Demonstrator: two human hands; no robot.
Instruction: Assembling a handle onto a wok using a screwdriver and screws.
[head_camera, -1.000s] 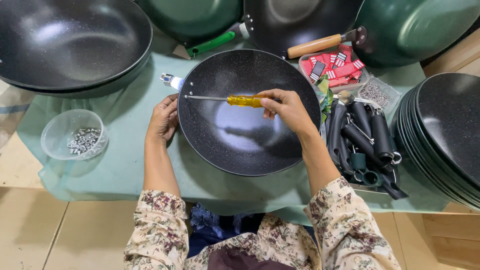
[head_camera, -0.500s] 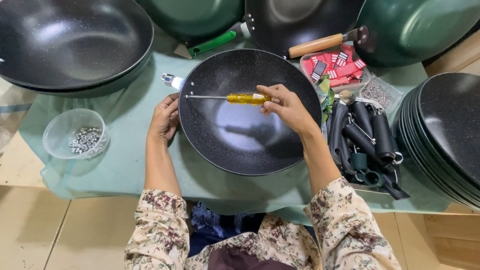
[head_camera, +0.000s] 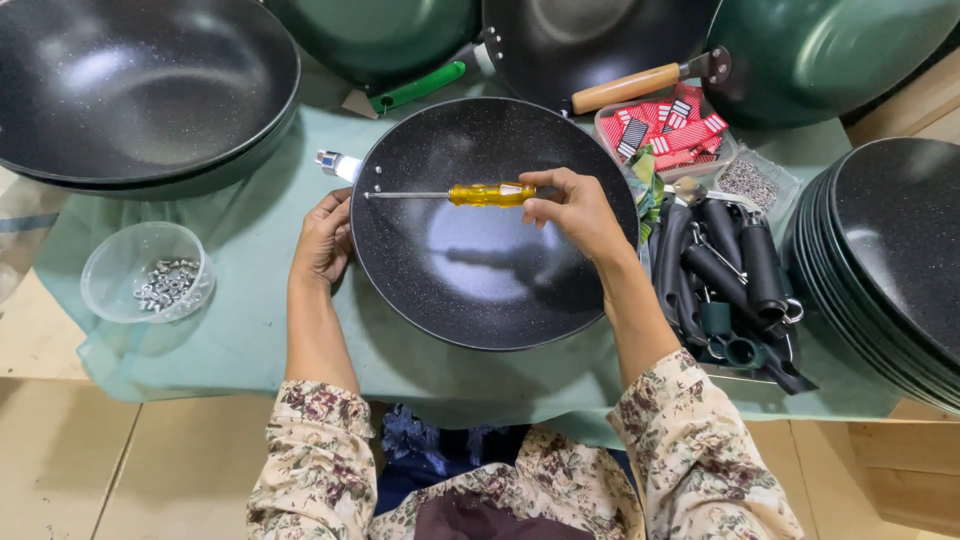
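— Fingers of my right hand (head_camera: 572, 208) pinch the yellow handle of the screwdriver (head_camera: 455, 194); its shaft lies flat across the pan (head_camera: 490, 290), tip at the left rim.

— And your left?

— Left hand (head_camera: 325, 240) curls over the pan's left edge, gripping it. The pan sits on the green cloth (head_camera: 240, 330), before me.

— Nearby?

— A bowl (head_camera: 146, 272) of small metal parts to the left, black handles (head_camera: 725, 270) to the right.
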